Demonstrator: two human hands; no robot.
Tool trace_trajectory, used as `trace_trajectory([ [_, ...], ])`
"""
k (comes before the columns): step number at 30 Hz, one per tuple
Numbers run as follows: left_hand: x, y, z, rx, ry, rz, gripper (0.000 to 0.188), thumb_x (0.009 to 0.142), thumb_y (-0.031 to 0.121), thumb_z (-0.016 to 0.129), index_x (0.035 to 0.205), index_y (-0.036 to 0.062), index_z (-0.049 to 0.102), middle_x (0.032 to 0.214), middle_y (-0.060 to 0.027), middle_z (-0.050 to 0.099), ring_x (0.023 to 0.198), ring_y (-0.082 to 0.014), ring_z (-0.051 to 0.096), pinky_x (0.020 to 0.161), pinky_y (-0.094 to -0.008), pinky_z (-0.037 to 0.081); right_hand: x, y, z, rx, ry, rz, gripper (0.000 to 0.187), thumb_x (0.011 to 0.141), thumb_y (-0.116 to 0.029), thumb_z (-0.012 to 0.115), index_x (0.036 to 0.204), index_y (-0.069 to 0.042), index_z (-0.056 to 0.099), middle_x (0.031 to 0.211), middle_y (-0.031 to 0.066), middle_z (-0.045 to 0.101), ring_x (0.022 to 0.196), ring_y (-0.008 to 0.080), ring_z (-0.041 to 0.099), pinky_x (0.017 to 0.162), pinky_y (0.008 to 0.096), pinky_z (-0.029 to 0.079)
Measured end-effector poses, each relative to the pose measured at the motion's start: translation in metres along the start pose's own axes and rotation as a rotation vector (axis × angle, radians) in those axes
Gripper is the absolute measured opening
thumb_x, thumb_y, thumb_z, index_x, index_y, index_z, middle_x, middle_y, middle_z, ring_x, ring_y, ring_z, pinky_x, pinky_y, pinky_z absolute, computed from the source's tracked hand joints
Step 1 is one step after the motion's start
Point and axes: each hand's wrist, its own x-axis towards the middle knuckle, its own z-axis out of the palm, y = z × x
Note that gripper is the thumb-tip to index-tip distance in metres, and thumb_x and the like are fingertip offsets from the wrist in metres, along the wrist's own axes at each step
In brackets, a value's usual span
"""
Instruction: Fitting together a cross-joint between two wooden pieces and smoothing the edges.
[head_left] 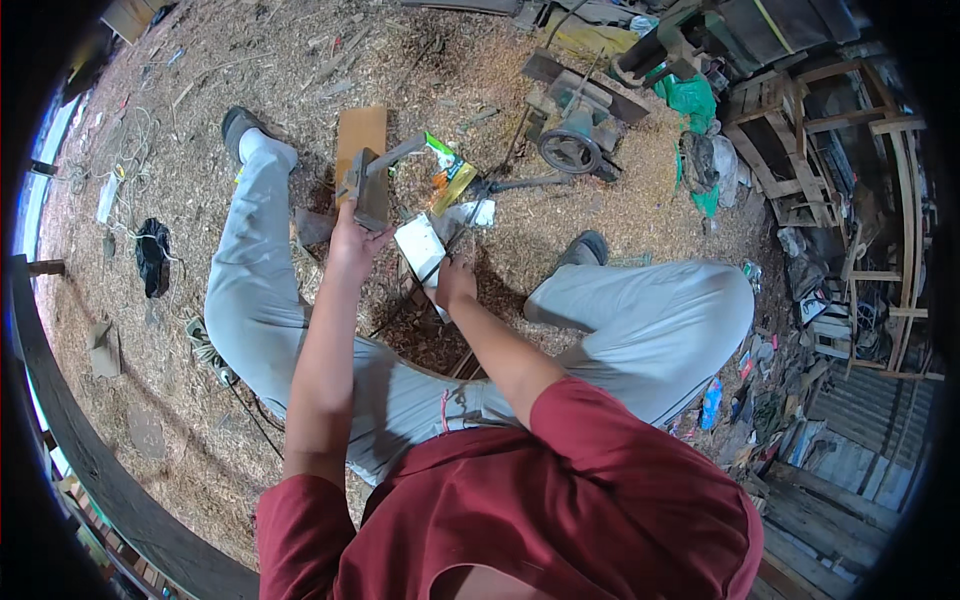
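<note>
My left hand (pixel 352 243) is closed at the near end of a grey-brown wooden block (pixel 373 200) with a flat bar (pixel 397 153) angling off its top; I cannot make out its exact kind. Behind it a light brown board (pixel 362 128) lies on the ground. My right hand (pixel 457 284) has its fingers curled against the near edge of a white block-shaped piece (pixel 420 248), which sits between my hands. Just beyond, a green and yellow flat piece (pixel 455 185) lies at a slant, partly overlapping other items.
Wood shavings cover the ground. Ahead to the right stands a machine with a round handwheel (pixel 570 151). Wooden frames (pixel 790 140) and green plastic bags (pixel 690 100) lie on the right. A black bag (pixel 153 258) and tangled string (pixel 130 150) are at left. My legs spread on both sides.
</note>
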Motion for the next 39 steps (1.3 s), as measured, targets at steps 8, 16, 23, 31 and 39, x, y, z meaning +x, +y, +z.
trace_trajectory([
  [8, -0.013, -0.002, 0.019, -0.193, -0.053, -0.068, 0.056, 0.106, 0.047, 0.046, 0.137, 0.0008, 0.050, 0.124, -0.0172, 0.063, 0.109, -0.0328, 0.060, 0.106, -0.0542, 0.051, -0.013, -0.017, 0.007, 0.022, 0.109, 0.170, 0.106, 0.066, -0.049, 0.095, 0.144, -0.007, 0.037, 0.143, 0.0202, 0.047, 0.133, 0.0403, 0.051, 0.101, 0.0527, 0.051],
  [16, -0.009, 0.010, 0.023, -0.306, -0.068, -0.002, 0.055, 0.104, 0.048, 0.045, 0.132, 0.0015, 0.052, 0.115, -0.0169, 0.064, 0.101, -0.0302, 0.062, 0.101, -0.0510, 0.053, -0.018, 0.003, -0.062, -0.241, 0.091, -0.037, 0.104, 0.070, -0.059, 0.087, 0.147, -0.004, 0.042, 0.145, 0.0180, 0.054, 0.137, 0.0352, 0.050, 0.109, 0.0587, 0.042],
  [23, -0.018, 0.021, 0.047, -0.456, -0.209, 0.053, 0.057, 0.108, 0.045, 0.034, 0.132, -0.0029, 0.052, 0.118, -0.0179, 0.064, 0.103, -0.0309, 0.063, 0.097, -0.0479, 0.055, -0.012, 0.026, -0.195, -0.369, -0.210, -0.229, 0.090, 0.069, -0.055, 0.084, 0.141, -0.010, 0.054, 0.135, 0.0211, 0.061, 0.118, 0.0387, 0.066, 0.099, 0.0491, 0.056],
  [31, -0.039, 0.039, 0.055, -0.351, -0.494, 0.119, 0.060, 0.111, 0.049, 0.035, 0.142, -0.0013, 0.049, 0.122, -0.0176, 0.065, 0.101, -0.0264, 0.066, 0.091, -0.0392, 0.058, -0.055, 0.067, -0.302, -0.398, -0.215, -0.339, 0.082, 0.064, -0.048, 0.085, 0.135, -0.011, 0.067, 0.126, 0.0194, 0.071, 0.110, 0.0369, 0.071, 0.097, 0.0458, 0.057],
  [39, -0.105, 0.067, 0.075, -0.199, -0.548, 0.012, 0.055, 0.109, 0.032, 0.044, 0.151, -0.0039, 0.039, 0.140, -0.0250, 0.059, 0.123, -0.0361, 0.065, 0.106, -0.0455, 0.057, -0.115, 0.074, -0.391, 0.528, 0.171, -0.367, 0.081, 0.084, -0.042, 0.072, 0.155, -0.012, 0.048, 0.129, 0.0189, 0.067, 0.117, 0.0314, 0.067, 0.095, 0.0438, 0.054],
])
